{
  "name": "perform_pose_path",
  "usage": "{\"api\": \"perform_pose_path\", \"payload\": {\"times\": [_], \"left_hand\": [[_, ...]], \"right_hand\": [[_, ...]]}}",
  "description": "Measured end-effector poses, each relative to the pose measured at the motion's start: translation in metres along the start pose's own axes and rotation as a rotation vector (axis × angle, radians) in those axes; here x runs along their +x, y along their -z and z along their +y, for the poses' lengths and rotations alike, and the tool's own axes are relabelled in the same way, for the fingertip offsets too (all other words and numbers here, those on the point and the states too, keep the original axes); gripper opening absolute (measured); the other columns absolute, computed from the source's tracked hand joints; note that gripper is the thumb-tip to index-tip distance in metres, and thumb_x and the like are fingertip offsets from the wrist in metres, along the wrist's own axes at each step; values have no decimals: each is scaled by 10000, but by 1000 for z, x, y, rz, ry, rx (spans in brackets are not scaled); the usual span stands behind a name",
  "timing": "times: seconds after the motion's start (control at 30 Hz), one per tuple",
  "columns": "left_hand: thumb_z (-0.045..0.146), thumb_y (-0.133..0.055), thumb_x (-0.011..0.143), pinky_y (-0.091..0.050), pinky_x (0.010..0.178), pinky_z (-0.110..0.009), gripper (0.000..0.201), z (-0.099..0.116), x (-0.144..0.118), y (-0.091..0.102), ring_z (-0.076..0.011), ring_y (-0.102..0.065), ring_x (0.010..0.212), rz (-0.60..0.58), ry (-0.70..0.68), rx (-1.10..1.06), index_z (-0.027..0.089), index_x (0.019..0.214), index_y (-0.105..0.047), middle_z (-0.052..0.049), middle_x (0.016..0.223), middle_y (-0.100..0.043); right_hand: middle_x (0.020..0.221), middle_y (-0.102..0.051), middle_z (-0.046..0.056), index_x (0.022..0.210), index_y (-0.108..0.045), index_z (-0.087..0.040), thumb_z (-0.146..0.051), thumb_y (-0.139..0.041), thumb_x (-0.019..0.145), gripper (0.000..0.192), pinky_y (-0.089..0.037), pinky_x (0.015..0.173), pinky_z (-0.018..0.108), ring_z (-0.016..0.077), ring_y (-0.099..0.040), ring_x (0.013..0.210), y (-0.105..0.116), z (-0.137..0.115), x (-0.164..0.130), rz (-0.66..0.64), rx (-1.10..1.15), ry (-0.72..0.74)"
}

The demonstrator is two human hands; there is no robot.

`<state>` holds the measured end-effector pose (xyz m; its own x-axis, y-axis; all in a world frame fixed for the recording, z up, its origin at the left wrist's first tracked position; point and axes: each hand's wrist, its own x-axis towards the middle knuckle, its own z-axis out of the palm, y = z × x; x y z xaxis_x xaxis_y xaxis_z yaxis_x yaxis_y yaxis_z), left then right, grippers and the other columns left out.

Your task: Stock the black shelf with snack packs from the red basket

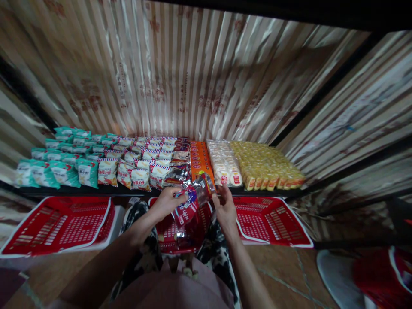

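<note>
My left hand is closed on a red and purple snack packet, thumb and fingers pinching its upper left side. The fingers of my right hand pinch the right end of a dark, shiny snack packet, which overlaps the red one. Both packets hang above a red basket between my knees, where more shiny wrapping lies, too dark to make out. Just behind my hands, an orange strip of packets stands on the black shelf.
Teal packets and white-and-red packets fill the shelf's left side. Clear packets with pale contents and yellow packets stand to the right. Red baskets flank my knees. A grey stool-like thing is at lower right.
</note>
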<state>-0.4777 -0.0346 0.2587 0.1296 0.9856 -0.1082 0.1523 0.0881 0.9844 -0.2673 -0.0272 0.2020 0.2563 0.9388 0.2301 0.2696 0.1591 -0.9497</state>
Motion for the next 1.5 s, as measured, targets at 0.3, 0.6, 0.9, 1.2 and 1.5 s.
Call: {"api": "perform_pose_path", "payload": {"times": [0.3, 0.6, 0.9, 1.2, 1.5], "left_hand": [[391, -709, 607, -437, 585, -262, 311, 9, 4, -15, -164, -602, 607, 28, 143, -289, 129, 772, -674, -41, 664, -669], [556, -566, 710, -393, 480, -217, 446, 38, 1, -27, -164, -639, 634, -64, 200, -287, 130, 807, -653, -88, 798, -702], [409, -571, 707, -338, 498, -205, 262, 15, 14, -25, -123, -591, 627, 120, 123, -195, 164, 763, -645, -44, 835, -691], [493, -686, 667, -467, 808, -324, 499, -8, -2, -48, -240, -604, 991, -198, 240, -566, 188, 1058, -638, -82, 1082, -663], [465, -610, 769, -405, 994, -367, 539, -10, -4, -58, -239, -487, 1210, -119, 183, -694, 254, 1256, -515, -64, 1303, -540]], "right_hand": [[1454, -357, 37, 1414, -294, -260, -182, -495, 794, 656, -273, 1100, 508, 240, -234, 1373, 11, -12, -17, -461, -409, 554], [1106, -658, 84, 1121, -615, -217, -372, -475, 850, 342, -441, 952, 422, 243, -579, 1060, 7, 2, -19, -229, -55, 212], [963, -699, 37, 1011, -589, -239, -539, -604, 729, 412, -514, 763, 348, 225, -638, 893, -1, -9, -10, -106, 528, -280], [881, -710, 50, 960, -617, -237, -512, -660, 692, 386, -535, 694, 353, 239, -661, 849, -23, -24, -17, -291, 686, -437], [1061, -648, 66, 1079, -586, -215, -483, -693, 660, 508, -506, 815, 343, 215, -607, 960, -33, -11, -1, -79, 229, -183]]}}
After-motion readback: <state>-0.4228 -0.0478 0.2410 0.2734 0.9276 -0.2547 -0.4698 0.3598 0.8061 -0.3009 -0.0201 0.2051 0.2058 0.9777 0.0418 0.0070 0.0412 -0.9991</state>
